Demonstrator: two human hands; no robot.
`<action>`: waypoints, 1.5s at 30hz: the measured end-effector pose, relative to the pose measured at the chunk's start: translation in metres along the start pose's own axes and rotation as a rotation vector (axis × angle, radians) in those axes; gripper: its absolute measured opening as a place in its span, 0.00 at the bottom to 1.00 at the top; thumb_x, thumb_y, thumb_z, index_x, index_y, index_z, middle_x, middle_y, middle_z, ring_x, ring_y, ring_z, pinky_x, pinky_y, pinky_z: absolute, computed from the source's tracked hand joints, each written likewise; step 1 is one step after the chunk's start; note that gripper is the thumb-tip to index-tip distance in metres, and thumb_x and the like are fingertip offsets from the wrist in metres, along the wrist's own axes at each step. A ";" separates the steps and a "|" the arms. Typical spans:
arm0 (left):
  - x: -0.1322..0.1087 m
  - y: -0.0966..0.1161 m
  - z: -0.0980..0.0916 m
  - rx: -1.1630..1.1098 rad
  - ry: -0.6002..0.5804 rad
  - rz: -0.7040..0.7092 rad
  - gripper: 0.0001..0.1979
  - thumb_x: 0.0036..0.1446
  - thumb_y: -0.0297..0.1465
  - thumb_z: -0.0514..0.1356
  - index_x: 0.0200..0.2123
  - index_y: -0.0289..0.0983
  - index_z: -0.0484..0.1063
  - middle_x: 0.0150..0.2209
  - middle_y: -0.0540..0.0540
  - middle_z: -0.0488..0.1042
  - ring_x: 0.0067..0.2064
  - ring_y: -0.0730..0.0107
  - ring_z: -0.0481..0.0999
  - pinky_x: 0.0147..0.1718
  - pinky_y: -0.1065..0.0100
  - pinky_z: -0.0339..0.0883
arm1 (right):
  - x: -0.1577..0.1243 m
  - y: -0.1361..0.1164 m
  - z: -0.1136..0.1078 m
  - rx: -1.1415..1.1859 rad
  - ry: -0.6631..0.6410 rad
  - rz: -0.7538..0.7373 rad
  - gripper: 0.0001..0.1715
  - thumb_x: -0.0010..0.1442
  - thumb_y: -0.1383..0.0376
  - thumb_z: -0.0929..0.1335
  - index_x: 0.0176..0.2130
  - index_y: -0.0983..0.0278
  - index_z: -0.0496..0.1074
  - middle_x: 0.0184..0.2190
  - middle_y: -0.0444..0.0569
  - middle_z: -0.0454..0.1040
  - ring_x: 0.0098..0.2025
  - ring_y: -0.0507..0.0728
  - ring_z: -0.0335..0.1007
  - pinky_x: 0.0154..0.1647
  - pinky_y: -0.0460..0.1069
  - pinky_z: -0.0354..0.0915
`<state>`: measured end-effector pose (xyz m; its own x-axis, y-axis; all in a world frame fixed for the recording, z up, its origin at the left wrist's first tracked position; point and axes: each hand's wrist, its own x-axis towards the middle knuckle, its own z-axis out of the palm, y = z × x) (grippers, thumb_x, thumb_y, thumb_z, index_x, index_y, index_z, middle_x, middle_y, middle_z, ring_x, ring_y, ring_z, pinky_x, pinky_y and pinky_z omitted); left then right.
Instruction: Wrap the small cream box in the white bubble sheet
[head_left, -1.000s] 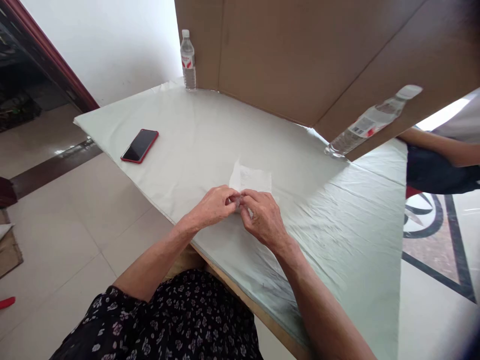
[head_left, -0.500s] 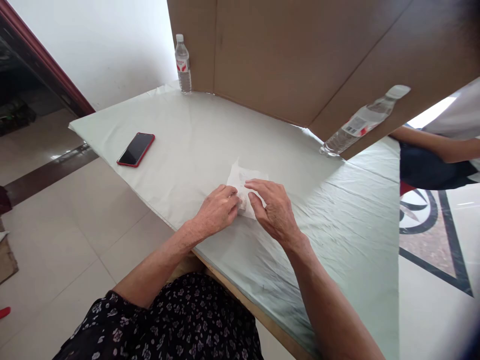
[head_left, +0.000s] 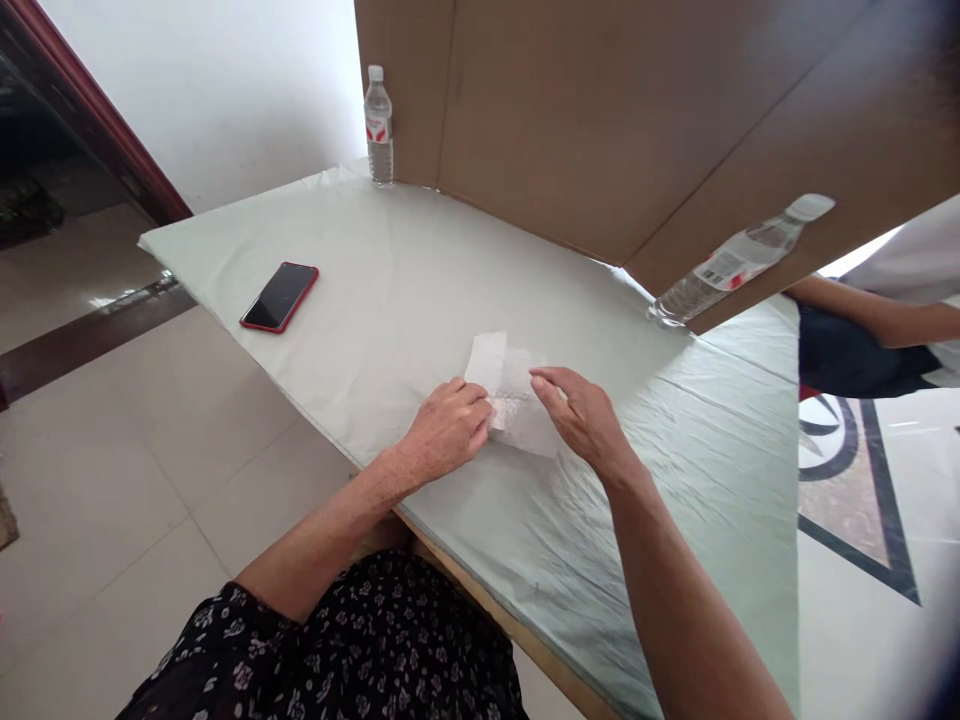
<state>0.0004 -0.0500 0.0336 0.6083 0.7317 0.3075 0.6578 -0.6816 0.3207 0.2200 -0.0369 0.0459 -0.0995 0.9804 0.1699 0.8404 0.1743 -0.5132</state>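
Observation:
A white paper tissue (head_left: 510,395) lies partly unfolded on the table's pale cloth (head_left: 390,290) in front of me. My left hand (head_left: 448,432) rests on the tissue's near left edge, its fingers curled and pinching it. My right hand (head_left: 585,418) holds the tissue's right side, thumb and fingers closed on the sheet. The two hands are a little apart with the tissue spread between them.
A red-cased phone (head_left: 280,296) lies face up near the table's left edge. One water bottle (head_left: 379,127) stands at the far corner; another bottle (head_left: 739,262) stands at the right. A brown cardboard screen (head_left: 637,120) lines the back. Another person's arm (head_left: 870,312) shows at the right.
My hands were together, pinching at one spot by the folded tissue. They have drawn apart, the right one moving rightward, and the tissue has opened out between them.

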 end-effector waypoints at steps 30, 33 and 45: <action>-0.008 -0.004 0.003 -0.088 0.175 0.051 0.10 0.61 0.23 0.58 0.43 0.37 0.76 0.47 0.41 0.79 0.47 0.61 0.77 0.47 0.58 0.74 | -0.035 0.007 0.025 0.446 -0.074 0.378 0.37 0.56 0.51 0.70 0.61 0.61 0.67 0.29 0.44 0.70 0.24 0.55 0.69 0.27 0.52 0.70; -0.007 -0.003 0.002 -0.084 0.165 0.046 0.10 0.61 0.23 0.58 0.43 0.36 0.76 0.47 0.41 0.79 0.47 0.61 0.77 0.47 0.59 0.73 | -0.032 0.005 0.029 0.541 -0.082 0.386 0.26 0.54 0.52 0.70 0.49 0.60 0.73 0.25 0.41 0.67 0.21 0.53 0.65 0.20 0.49 0.64; 0.002 -0.001 -0.005 -0.002 -0.032 0.033 0.11 0.62 0.23 0.56 0.39 0.38 0.78 0.44 0.43 0.76 0.43 0.62 0.71 0.43 0.62 0.70 | -0.026 -0.015 0.031 0.615 0.110 0.281 0.14 0.52 0.57 0.70 0.39 0.61 0.72 0.19 0.36 0.58 0.23 0.50 0.54 0.25 0.47 0.56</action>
<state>-0.0009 -0.0474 0.0381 0.6431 0.7090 0.2895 0.6363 -0.7050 0.3132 0.1934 -0.0621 0.0230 0.1603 0.9867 0.0282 0.3673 -0.0331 -0.9295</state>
